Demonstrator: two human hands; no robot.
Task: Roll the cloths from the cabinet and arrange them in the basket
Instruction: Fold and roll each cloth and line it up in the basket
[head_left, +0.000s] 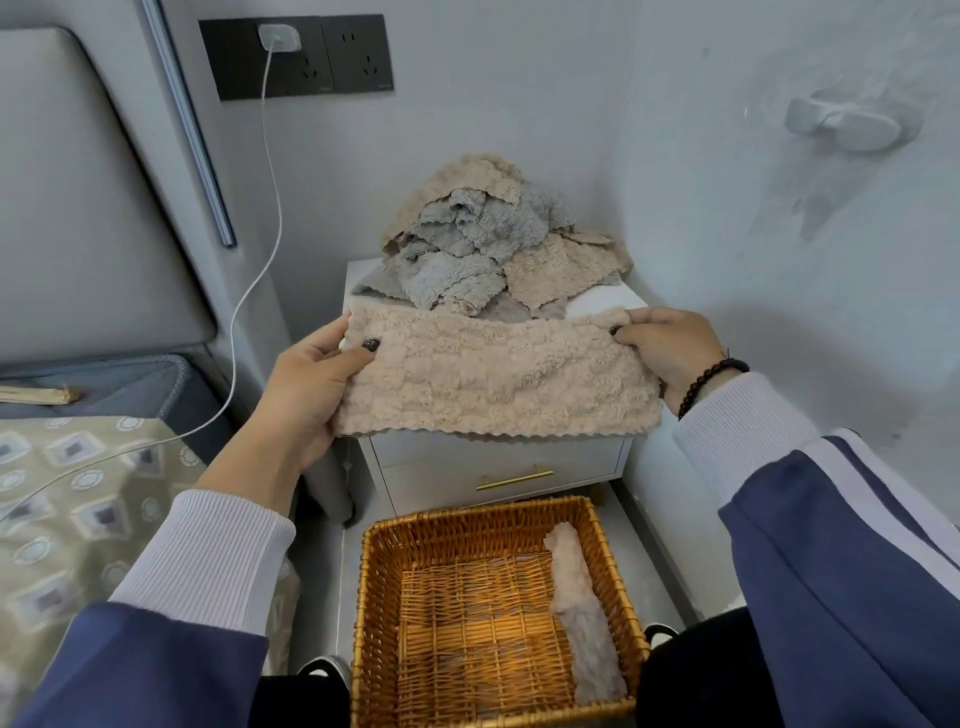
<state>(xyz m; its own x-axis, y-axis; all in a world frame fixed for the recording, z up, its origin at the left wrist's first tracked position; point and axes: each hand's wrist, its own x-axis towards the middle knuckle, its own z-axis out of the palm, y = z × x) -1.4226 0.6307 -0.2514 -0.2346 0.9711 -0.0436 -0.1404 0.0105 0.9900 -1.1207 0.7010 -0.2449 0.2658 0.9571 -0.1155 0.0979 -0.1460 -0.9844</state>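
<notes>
A beige fluffy cloth (493, 374) is stretched flat, folded to a band, in front of the white cabinet (498, 467). My left hand (311, 384) grips its left end, thumb on top. My right hand (670, 348) pinches its right end. Behind it, a heap of beige and grey cloths (493, 244) lies on the cabinet top. Below, a wicker basket (374, 597) stands on the floor with one rolled pale cloth (582, 613) lying along its right wall.
A bed with patterned cover (78, 493) is on the left, its padded headboard (78, 208) behind. A white charging cable (260, 249) hangs from the wall socket (296, 52). The wall closes in on the right. The cabinet drawer has a gold handle (514, 480).
</notes>
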